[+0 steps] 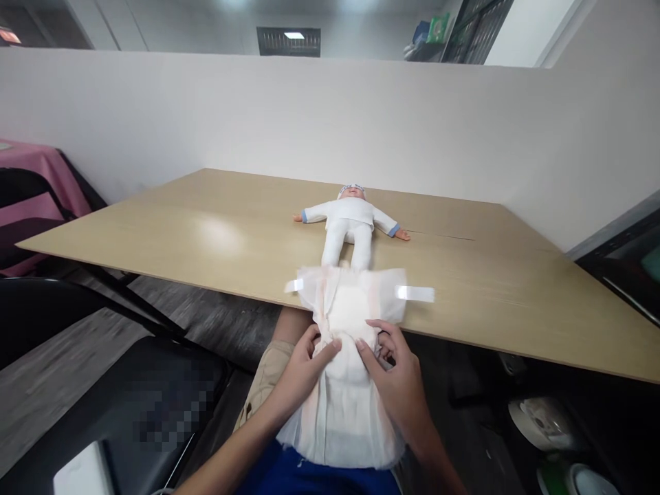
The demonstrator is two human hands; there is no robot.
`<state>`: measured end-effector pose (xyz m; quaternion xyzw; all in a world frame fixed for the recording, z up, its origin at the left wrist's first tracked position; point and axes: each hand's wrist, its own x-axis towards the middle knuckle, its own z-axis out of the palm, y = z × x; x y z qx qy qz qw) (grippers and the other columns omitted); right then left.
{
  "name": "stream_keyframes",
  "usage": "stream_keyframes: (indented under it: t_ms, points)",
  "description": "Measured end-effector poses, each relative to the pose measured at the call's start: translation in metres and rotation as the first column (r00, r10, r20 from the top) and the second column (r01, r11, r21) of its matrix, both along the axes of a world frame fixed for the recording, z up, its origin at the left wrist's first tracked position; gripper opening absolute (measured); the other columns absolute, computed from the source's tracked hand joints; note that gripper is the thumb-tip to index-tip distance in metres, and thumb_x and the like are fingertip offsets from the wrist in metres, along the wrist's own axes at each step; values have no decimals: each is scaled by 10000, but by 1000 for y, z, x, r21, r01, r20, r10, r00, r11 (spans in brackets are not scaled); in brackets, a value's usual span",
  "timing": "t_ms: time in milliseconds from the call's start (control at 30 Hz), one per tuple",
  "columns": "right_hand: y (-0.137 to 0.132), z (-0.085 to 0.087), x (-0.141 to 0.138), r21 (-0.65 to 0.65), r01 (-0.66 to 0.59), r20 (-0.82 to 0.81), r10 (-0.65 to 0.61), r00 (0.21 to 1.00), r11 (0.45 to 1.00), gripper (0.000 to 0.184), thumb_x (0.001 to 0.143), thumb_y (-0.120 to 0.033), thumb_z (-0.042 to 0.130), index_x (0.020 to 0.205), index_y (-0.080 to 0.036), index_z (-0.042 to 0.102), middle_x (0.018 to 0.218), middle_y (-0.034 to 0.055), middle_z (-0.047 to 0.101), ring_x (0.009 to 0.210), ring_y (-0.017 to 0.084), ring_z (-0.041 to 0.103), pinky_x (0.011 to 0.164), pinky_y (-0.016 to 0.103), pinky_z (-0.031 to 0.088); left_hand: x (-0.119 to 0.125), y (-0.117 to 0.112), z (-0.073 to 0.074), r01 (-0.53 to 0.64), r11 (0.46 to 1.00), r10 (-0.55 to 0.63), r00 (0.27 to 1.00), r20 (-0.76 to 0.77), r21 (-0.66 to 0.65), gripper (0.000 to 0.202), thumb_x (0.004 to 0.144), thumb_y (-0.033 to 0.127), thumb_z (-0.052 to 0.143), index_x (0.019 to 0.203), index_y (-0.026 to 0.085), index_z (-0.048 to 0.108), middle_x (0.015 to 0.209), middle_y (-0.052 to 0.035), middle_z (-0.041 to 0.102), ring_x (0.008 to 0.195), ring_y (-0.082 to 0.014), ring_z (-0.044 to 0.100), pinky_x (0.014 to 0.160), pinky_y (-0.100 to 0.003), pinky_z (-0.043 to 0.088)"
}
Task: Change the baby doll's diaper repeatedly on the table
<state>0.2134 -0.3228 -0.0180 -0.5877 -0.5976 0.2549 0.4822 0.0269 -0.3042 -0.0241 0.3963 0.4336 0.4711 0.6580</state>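
A white nappy lies unfolded across the near edge of the wooden table, its lower half hanging down over my lap. My left hand and my right hand pinch its middle from either side, fingers curled into the padding. Two white tabs stick out at its far corners. Beyond it a baby doll in a white suit lies on its back on the table, arms spread, feet toward the nappy.
A white partition wall stands behind the table. A black chair sits at the left, with pink cloth further back. Dark items lie on the floor at the lower right.
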Motion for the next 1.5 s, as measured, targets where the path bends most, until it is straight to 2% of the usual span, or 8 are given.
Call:
stream_keyframes:
  t_ms: [133,300,533,767,967,1133,1300,1500]
  points:
    - [18,-26,13,19,24,267,-28,963,1000,523,1041,-541,718,1471,-244,684,684,-49,622,593,194,576,603,332,502,-5,6,-33,23,998,-23,1000,1,-57,594,804,669,923,1175,270,690,1190,-80,833,1236,-338,755,1029,-419,616]
    - [30,-25,30,295,47,490,-193,850,954,365,1059,-414,697,1404,-294,698,1065,95,753,1008,350,712,939,543,604,-12,-2,-48,91,988,-82,993,80,-126,692,831,654,931,1295,256,606,1235,-90,792,1214,-298,736,1093,-418,558]
    - [56,-13,7,209,-167,542,28,840,963,358,1086,-284,647,1444,-274,658,1431,127,729,1371,374,659,1142,607,558,-17,-3,-58,135,978,-133,991,25,-158,601,923,634,862,1338,281,609,1254,-82,758,1233,-290,695,1094,-412,546]
    - [68,-17,-20,99,-224,600,121,790,970,481,1104,-291,620,1583,-251,628,1653,118,618,1570,362,517,1275,606,493,-64,9,-40,364,931,-325,811,-486,-16,407,1061,592,706,1361,317,694,1272,-67,762,1210,-277,710,1074,-379,559]
    - [66,-26,-25,98,-198,683,78,726,975,512,1123,-296,614,1635,-274,609,1679,106,599,1577,354,494,1257,600,510,-118,72,27,676,718,-207,434,-877,165,242,1122,447,635,1319,318,694,1310,-52,754,1212,-269,702,1061,-391,567]
    - [69,-26,-26,131,-195,700,48,713,972,487,1124,-351,641,1607,-282,647,1607,126,647,1510,373,541,1207,596,529,-101,152,49,666,533,372,369,-852,522,458,1088,190,588,1540,247,540,1497,-136,661,1364,-326,616,1169,-494,528]
    - [76,-26,-30,194,-162,698,-20,716,967,484,1120,-339,648,1598,-264,656,1495,161,692,1413,382,607,1137,597,547,-47,221,49,923,226,539,149,-829,313,1093,864,-1,737,1791,299,242,1843,-191,320,1663,-418,385,1295,-577,420]
    - [82,-31,-27,258,-241,671,5,741,936,440,1126,-263,628,1561,-214,659,1580,133,671,1517,346,566,1249,560,509,-11,257,53,992,-74,584,127,-802,103,1034,855,28,768,1747,372,373,1901,-49,260,1725,-339,323,1343,-482,367]
